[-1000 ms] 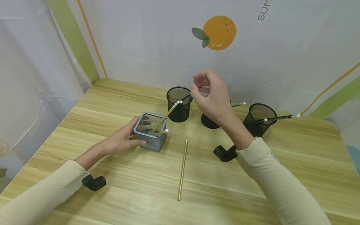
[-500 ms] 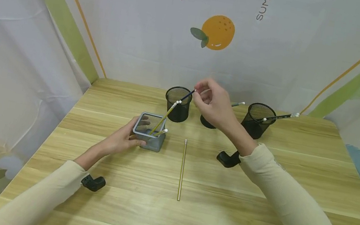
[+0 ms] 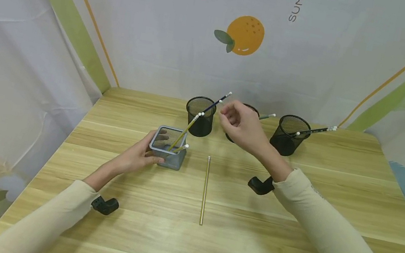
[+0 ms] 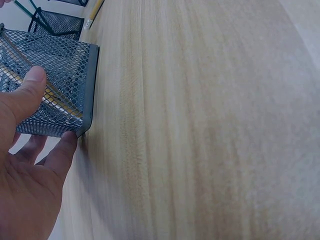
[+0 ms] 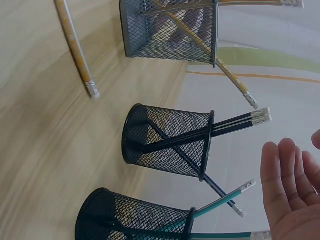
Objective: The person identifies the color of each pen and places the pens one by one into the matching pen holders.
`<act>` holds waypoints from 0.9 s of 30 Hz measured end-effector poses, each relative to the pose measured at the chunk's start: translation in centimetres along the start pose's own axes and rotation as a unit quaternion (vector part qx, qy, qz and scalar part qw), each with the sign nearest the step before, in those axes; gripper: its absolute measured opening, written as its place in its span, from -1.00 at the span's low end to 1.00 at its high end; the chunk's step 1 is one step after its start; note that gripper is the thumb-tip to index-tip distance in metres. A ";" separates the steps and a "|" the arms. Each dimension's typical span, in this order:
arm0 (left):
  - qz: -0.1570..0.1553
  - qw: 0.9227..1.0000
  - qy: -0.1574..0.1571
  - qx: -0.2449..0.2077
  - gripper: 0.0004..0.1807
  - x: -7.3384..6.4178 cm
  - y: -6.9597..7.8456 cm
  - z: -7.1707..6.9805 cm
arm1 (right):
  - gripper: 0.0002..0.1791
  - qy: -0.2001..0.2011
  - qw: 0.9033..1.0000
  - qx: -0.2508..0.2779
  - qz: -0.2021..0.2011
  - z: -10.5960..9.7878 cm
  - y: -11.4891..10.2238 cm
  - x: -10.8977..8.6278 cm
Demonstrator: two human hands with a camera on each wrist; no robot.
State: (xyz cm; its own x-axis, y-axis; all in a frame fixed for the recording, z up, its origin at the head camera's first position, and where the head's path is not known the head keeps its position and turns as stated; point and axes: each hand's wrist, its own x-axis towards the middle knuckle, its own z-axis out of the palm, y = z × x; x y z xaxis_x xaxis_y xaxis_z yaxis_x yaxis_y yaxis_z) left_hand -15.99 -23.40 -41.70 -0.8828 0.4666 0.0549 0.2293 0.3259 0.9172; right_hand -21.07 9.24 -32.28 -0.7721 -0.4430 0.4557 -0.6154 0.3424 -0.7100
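Observation:
My left hand (image 3: 136,153) grips the square grey mesh pencil holder (image 3: 173,162), thumb along one side and fingers around the other. Yellow pencils with white erasers lean inside that holder. In the left wrist view its mesh wall (image 4: 65,55) sits between thumb and fingers. Over the row of round black cups is my right hand (image 3: 245,125). The right wrist view shows its fingers (image 5: 287,180) loosely bent, holding nothing. Close to the fingertips stand the eraser ends of dark blue pencils (image 3: 216,102), which lean in the left round cup (image 3: 201,121).
One yellow pencil (image 3: 205,190) lies on the wooden table (image 3: 149,244), between the arms. Green pencils (image 5: 220,202) lean in the middle round cup (image 5: 145,215), partly hidden by my right hand in the head view. The right round cup (image 3: 285,141) holds black pencils. A printed curtain (image 3: 159,46) hangs behind.
My right hand has let go of a dark blue pencil, which leans in the left round cup, and has drawn slightly down and right. My left hand keeps still on the square holder.

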 end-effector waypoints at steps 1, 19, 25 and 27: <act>0.000 1.000 0.000 0.000 -0.12 0.0 0.0 0.0 | -0.93 -0.002 1.000 -0.001 0.005 0.0 0.0 -0.1; -0.006 1.000 0.005 0.002 -0.13 0.0 0.0 0.0 | -0.89 -0.069 0.996 -0.041 0.045 1.7 1.3 -1.9; -0.004 1.000 0.004 0.005 -0.12 0.0 0.0 0.0 | -0.85 -0.079 0.994 -0.050 0.058 2.5 2.0 -2.4; -0.005 1.000 0.004 0.004 -0.12 0.0 0.0 0.0 | -0.84 -0.085 0.993 -0.055 0.056 2.8 2.3 -2.6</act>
State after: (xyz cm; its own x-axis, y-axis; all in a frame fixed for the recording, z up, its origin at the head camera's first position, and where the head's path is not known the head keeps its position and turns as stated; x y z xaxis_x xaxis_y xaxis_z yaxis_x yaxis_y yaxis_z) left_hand -15.97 -23.42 -41.68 -0.8879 0.4573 0.0495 0.2241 0.3362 0.9148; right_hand -19.98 8.87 -36.57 -0.8050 -0.5266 0.2733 -0.5474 0.4815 -0.6845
